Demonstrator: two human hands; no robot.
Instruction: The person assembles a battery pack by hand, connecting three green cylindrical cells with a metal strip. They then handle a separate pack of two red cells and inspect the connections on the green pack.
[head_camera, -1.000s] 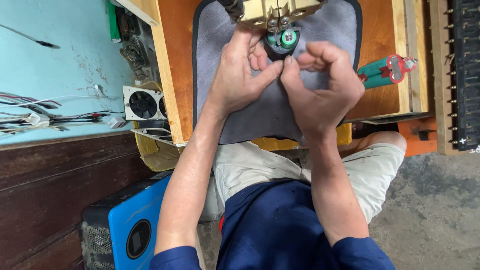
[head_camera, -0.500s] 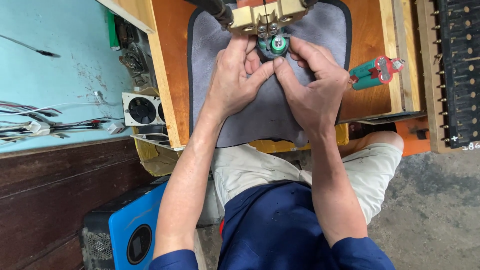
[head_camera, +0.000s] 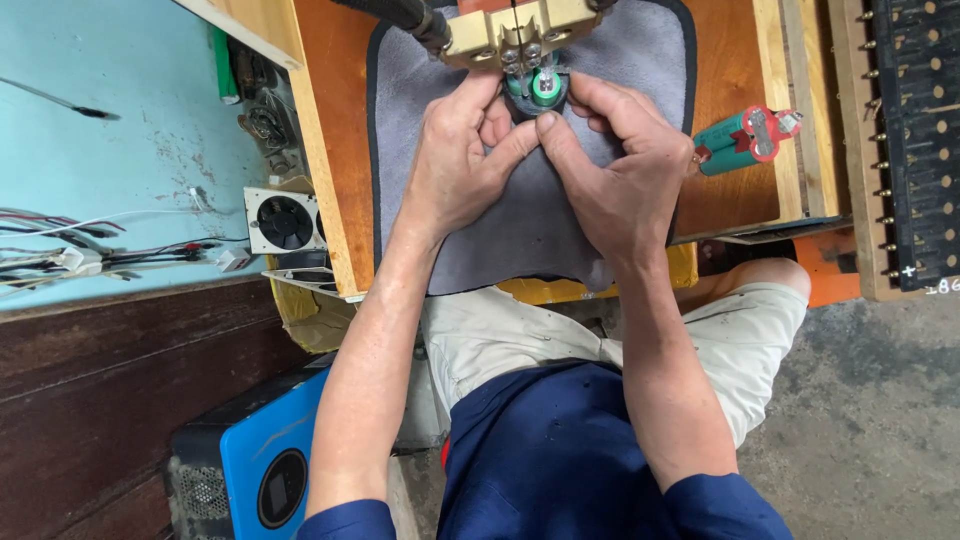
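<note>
A small green battery cell (head_camera: 541, 87), silver-capped, sits between my fingertips; my left hand (head_camera: 462, 160) and right hand (head_camera: 618, 175) both pinch it closed.

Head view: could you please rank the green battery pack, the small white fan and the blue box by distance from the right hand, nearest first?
From the right hand:
1. Green battery pack, just right of it on the bench.
2. Small white fan, left, beyond the bench edge.
3. Blue box, lower left, on the floor.
</note>
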